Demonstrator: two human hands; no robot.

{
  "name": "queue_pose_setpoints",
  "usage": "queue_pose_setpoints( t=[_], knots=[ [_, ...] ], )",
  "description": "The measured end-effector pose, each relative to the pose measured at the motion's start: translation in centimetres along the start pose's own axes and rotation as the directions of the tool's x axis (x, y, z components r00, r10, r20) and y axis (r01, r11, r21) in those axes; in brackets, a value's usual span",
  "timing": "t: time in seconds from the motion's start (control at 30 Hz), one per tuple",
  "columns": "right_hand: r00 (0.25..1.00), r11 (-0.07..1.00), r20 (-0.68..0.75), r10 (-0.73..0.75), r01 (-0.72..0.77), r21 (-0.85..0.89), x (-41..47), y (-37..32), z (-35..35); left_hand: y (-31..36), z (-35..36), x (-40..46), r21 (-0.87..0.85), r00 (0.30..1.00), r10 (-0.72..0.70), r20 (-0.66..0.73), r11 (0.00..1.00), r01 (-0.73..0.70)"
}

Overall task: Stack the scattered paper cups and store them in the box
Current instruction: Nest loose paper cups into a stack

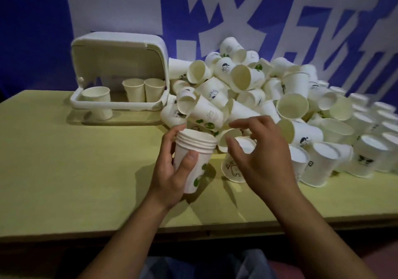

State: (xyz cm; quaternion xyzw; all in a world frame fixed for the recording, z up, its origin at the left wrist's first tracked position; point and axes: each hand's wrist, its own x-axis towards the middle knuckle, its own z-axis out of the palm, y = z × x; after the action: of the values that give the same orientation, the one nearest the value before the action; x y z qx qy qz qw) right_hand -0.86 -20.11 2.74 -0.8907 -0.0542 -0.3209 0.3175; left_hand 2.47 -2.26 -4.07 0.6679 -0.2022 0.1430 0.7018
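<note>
My left hand [170,166] grips a stack of several nested white paper cups [193,149], held upright above the table. My right hand [260,153] hovers just right of the stack with fingers spread and loosely bent, holding nothing, over a cup with an elephant drawing [233,172] lying on its side. A big heap of loose paper cups [247,84] fills the table's right half. The white box [120,104] stands at the back left, lid raised, with three cup stacks [143,92] inside.
The yellow table [75,171] has bare surface at the left and front; its front edge runs below my wrists. Upright and upside-down cups [370,149] crowd the far right. A blue wall with large white characters [215,9] rises behind.
</note>
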Motion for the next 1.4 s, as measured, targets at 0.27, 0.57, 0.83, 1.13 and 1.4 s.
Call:
queue_pose_setpoints(
  t=[0.27, 0.57, 0.83, 1.13, 1.4],
  knots=[
    [0.952, 0.933, 0.236, 0.194, -0.105, -0.343, 0.4, 2.7, 0.8, -0.2, 0.0, -0.9, 0.010, 0.996, -0.012, 0.086, 1.000, 0.011],
    [0.989, 0.979, 0.054, 0.138, -0.128, -0.161, 1.4, 1.6, -0.2, -0.1, -0.1, -1.4, 0.046, 0.992, -0.018, 0.126, 0.999, 0.013],
    [0.979, 0.921, -0.006, 0.203, -0.189, 0.341, 1.4, -1.0, -0.8, 0.1, 0.0, -1.4, 0.075, 0.987, -0.038, 0.156, 0.997, 0.027],
    [0.957, 0.936, 0.289, 0.036, -0.133, 0.325, 0.8, -0.5, 2.1, -0.6, -0.2, -1.1, 0.040, 0.991, -0.060, 0.117, 0.998, 0.056],
    [0.946, 0.973, 0.318, -0.057, -0.018, 0.230, 1.7, -0.4, 3.7, -0.4, -0.6, -0.4, 0.025, 0.991, -0.026, -0.129, 0.999, 0.029]
  ],
)
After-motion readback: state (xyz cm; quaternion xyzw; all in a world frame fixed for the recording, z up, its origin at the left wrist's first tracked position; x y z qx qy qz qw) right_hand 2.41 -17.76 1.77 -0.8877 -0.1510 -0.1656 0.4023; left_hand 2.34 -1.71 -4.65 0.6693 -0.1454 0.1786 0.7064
